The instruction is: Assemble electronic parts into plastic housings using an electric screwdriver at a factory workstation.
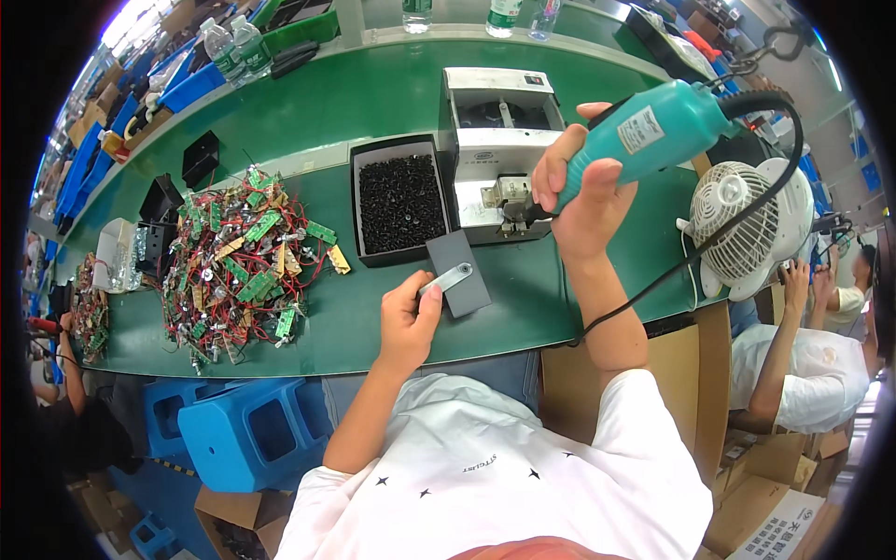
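Observation:
My right hand (590, 201) is wrapped round a teal electric screwdriver (644, 135), held tilted, its bit end at the front outlet of a white screw feeder (495, 145). Lower and to the left, my left hand (407, 327) pinches a short silver-grey metal strip (454, 277), which has a round dark spot at its far end. Under that strip lies a flat dark grey rectangular block (472, 301) on the green bench. A black open box (358, 210) full of small black screws stands beside the feeder, just beyond the block.
Left of the screw box sits a tangled heap of green circuit boards with red wires (238, 266). A white fan (737, 219) stands at the right, with the screwdriver's black cable (695, 252) hanging before it. Water bottles (224, 51) line the back; a blue stool (238, 439) is below left.

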`<state>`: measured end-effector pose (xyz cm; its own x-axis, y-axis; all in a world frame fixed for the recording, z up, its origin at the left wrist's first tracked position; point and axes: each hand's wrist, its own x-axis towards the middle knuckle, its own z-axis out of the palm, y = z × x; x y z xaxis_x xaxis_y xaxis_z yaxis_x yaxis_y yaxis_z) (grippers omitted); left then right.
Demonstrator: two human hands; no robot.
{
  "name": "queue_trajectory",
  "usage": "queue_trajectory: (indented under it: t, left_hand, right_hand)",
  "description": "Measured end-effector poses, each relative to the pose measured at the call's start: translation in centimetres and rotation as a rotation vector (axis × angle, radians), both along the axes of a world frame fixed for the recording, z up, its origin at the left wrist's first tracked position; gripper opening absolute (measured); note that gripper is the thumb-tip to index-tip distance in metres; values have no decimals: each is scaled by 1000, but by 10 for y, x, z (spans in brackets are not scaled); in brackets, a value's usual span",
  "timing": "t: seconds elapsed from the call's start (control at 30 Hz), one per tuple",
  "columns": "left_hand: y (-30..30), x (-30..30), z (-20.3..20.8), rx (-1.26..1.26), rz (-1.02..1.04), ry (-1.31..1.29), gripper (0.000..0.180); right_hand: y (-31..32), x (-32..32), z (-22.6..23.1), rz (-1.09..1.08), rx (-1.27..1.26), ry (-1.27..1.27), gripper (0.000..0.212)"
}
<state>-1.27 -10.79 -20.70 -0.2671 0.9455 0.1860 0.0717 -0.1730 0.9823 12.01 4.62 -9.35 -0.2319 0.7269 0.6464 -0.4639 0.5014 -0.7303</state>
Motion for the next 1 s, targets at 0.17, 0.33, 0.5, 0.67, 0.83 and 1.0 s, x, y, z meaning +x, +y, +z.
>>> queue_trajectory:
  t: [0.17, 0.33, 0.5, 0.67, 0.83, 1.0]
  left_hand:
    - [-3, 4, 4, 47, 13, 52, 6]
    - [-4, 4, 4, 59, 14, 113, 5]
    - [-4, 3, 6, 89, 3, 134, 4]
    - [-4, 2, 4, 90, -9, 135, 4]
    - [-4, 2, 5, 93, -16, 126, 4]
    - [-4, 2, 5, 81, -14, 130, 4]
  right_hand:
    - [2, -2, -5, -7, -7, -8, 65]
    - [-1, 0, -4, 8, -4, -8, 65]
    - [0, -1, -8, 44, 10, 107, 54]
    - [4, -1, -11, 57, 3, 131, 50]
    - [4, -1, -11, 56, -1, 117, 49]
    - [5, -3, -10, 61, 5, 80, 48]
